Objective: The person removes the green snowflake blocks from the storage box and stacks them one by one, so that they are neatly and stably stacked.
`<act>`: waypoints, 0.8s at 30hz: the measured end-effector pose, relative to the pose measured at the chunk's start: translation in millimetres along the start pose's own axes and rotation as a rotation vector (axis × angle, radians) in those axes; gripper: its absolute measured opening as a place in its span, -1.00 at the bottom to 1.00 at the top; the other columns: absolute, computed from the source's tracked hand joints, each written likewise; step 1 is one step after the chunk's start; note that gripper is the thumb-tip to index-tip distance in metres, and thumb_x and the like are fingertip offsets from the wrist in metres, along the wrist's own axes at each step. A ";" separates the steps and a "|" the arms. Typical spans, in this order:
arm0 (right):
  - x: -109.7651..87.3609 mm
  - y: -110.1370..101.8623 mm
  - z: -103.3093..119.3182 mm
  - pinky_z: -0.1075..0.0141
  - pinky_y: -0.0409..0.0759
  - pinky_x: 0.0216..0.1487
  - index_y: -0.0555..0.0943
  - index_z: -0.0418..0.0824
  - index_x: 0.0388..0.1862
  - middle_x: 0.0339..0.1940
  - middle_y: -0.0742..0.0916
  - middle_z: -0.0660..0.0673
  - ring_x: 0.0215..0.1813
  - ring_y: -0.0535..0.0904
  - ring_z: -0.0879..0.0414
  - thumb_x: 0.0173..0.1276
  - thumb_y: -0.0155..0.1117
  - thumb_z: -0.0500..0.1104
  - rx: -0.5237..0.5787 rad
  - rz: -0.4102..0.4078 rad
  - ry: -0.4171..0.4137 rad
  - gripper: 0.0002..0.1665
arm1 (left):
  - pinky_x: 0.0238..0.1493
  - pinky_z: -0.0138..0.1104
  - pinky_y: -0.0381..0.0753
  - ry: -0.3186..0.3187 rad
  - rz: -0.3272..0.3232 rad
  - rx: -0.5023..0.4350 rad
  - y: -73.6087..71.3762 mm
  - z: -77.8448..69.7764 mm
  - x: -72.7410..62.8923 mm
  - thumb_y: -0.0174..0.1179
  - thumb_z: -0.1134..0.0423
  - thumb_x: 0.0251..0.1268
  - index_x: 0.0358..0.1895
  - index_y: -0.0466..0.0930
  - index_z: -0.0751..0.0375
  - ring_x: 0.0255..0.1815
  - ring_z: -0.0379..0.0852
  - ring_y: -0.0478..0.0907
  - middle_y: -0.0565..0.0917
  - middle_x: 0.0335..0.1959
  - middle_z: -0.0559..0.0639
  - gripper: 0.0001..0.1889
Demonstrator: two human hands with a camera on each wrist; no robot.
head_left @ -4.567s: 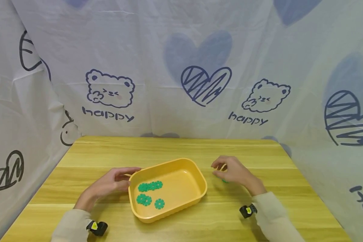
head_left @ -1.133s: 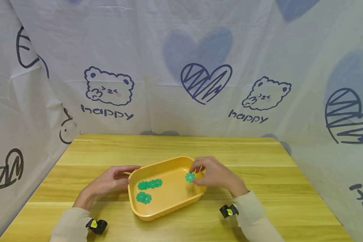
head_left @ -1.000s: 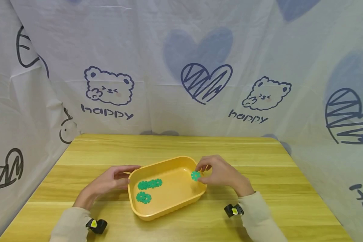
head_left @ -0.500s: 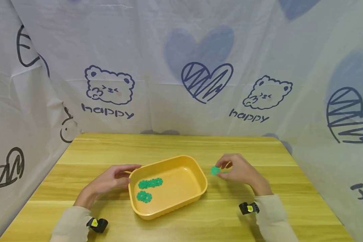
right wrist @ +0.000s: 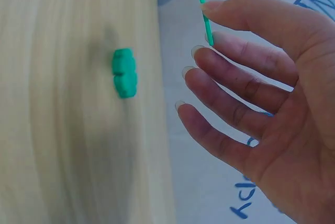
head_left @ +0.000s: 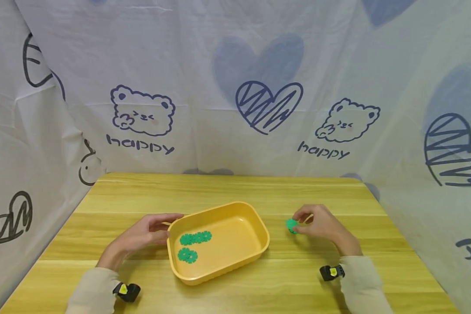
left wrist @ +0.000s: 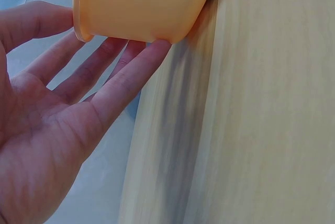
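Observation:
A yellow plastic tray (head_left: 229, 244) stands slightly turned on the table. In its left end lie a row of overlapping green snowflake discs (head_left: 195, 238) and an overlapping pair of discs (head_left: 187, 255). My left hand (head_left: 151, 231) touches the tray's left end with its fingers almost straight, also seen from below in the left wrist view. Right of the tray, my right hand (head_left: 322, 224) pinches one green snowflake disc (right wrist: 206, 20) between thumb and index finger. The right wrist view shows it edge-on, apart from a small stack of green discs (right wrist: 124, 73) on the table.
The wooden table (head_left: 235, 192) reaches back to a pale printed cloth (head_left: 204, 87) that hangs behind and along both sides. Dark wrist cameras (head_left: 331, 272) sit on both forearms.
The single loose disc has left the tray. My right hand has carried it rightward over the rim toward the stack on the table. The left hand stays at the tray.

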State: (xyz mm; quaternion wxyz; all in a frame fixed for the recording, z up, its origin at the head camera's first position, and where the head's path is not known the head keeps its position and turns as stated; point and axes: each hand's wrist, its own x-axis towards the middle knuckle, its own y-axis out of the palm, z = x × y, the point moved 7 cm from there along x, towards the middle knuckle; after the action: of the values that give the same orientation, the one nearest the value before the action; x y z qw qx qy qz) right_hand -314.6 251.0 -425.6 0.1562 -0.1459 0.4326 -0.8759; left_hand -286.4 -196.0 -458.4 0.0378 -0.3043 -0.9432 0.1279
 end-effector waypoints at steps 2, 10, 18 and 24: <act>0.2 1.5 -4.9 0.07 0.82 -0.06 0.76 -0.24 -0.21 -0.23 0.80 -0.09 -0.16 0.68 0.03 0.17 0.60 -0.16 0.001 0.002 0.010 -0.74 | 0.15 -0.30 0.77 0.004 0.003 -0.001 0.2 0.0 0.2 0.10 0.35 0.53 0.53 0.30 0.37 0.27 0.08 0.65 0.43 0.43 0.49 -0.44; 0.4 8.8 -28.2 0.32 0.78 -0.11 0.75 -0.26 -0.20 -0.20 0.80 -0.11 -0.14 0.69 0.06 0.18 0.59 -0.18 0.003 0.004 0.047 -0.74 | 0.16 -0.30 0.77 0.002 0.002 0.000 0.0 0.9 -0.2 0.10 0.35 0.54 0.53 0.31 0.34 0.29 0.17 0.63 0.44 0.43 0.48 -0.44; 0.2 13.6 -37.7 0.24 0.78 -0.10 0.75 -0.26 -0.19 -0.19 0.80 -0.12 -0.13 0.70 0.04 0.20 0.57 -0.19 -0.013 0.002 0.074 -0.75 | 0.16 -0.30 0.77 0.004 -0.002 0.005 -0.2 0.6 0.0 0.10 0.35 0.54 0.53 0.32 0.32 0.30 0.22 0.61 0.44 0.43 0.46 -0.45; -0.5 16.6 -39.4 0.20 0.78 -0.09 0.75 -0.26 -0.17 -0.19 0.80 -0.13 -0.14 0.69 0.08 0.22 0.57 -0.17 -0.019 0.004 0.111 -0.74 | 0.17 -0.28 0.77 0.015 0.002 0.003 -0.2 -0.7 -0.2 0.11 0.35 0.53 0.53 0.31 0.37 0.27 0.08 0.65 0.43 0.42 0.50 -0.44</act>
State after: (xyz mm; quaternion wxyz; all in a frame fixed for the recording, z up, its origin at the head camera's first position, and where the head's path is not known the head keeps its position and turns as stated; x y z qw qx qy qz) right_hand -327.1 269.7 -461.9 0.1322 -0.0977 0.4491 -0.8782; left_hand -286.3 -196.1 -457.7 0.0451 -0.3059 -0.9425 0.1269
